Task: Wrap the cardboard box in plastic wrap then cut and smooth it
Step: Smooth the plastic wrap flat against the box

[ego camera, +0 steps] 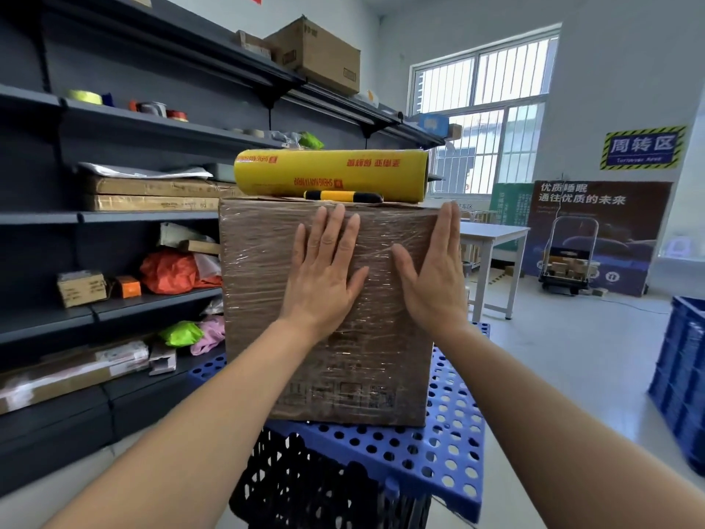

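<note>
In a storeroom lined at left with dark shelving (152, 124) holding parcels and tape, a person presses the left hand (324, 269) flat on the front face of a cardboard box (343, 368), fingers straight and slightly spread, gripping nothing. The box stands upright on a blue perforated board (450, 433) laid over a black crate (305, 486). With film already around the box and the tools set down, the work appears to be at its last step, smoothing. The next move likely calls for firm, even strokes outward toward the edges to press down creases and any loose tail. The brown card shows through clear film that glints in fine horizontal wrinkles, tighter near the top, with printed markings dimly visible low on the face. On its top lie a yellow plastic wrap roll (332, 175) and, just in front of it, a yellow-and-black knife (343, 195), both untouched. The right hand (438, 276) lies along the face's right edge, fingers straight and together, thumb spread, likewise holding nothing. Beyond, to the right, stand a white table (492, 234), a trolley (568, 261) and a blue bin (683, 376).
</note>
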Motion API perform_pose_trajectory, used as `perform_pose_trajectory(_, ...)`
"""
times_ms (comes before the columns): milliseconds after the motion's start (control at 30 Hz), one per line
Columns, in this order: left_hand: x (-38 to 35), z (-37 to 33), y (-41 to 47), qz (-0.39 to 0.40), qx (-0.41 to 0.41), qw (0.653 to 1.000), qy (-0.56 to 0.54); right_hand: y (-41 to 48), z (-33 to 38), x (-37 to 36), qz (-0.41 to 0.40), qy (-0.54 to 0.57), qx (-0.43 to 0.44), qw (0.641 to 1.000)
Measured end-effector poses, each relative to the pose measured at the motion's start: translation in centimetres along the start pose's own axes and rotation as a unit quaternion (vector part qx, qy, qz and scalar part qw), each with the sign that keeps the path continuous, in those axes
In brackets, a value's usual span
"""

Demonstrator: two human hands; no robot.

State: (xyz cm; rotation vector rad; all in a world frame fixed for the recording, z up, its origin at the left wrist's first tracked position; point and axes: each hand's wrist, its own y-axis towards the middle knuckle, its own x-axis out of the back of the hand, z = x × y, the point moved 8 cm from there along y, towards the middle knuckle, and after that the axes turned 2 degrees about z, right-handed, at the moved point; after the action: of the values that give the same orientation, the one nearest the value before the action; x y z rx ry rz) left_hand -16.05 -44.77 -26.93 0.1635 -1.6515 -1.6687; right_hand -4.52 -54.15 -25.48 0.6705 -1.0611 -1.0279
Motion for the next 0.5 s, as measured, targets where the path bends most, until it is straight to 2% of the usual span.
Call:
perform_pose_trajectory(133,-0.3,0.0,0.3,-0.009,-0.010,1.000,0.017,1.2,-1.3,0.5,-0.003,0.108,-0.084,0.991)
perform_pose_trajectory(267,-0.7,0.1,0.1,-0.007,-0.010,1.000,0.022,1.2,-3.5,-0.7,0.018,0.231,-0.176,0.957)
perform_pose_trajectory(367,-1.4,0.4,-0.2,0.003,-0.010,0.999,0.038,0.0,-4.3,-1.7,0.044,0.246,-0.197,0.948)
perform_pose_trajectory(500,-1.6,0.6,-0.3,0.005,-0.010,0.999,0.040,-1.4,-4.7,-2.4,0.034,0.257,-0.200,0.945)
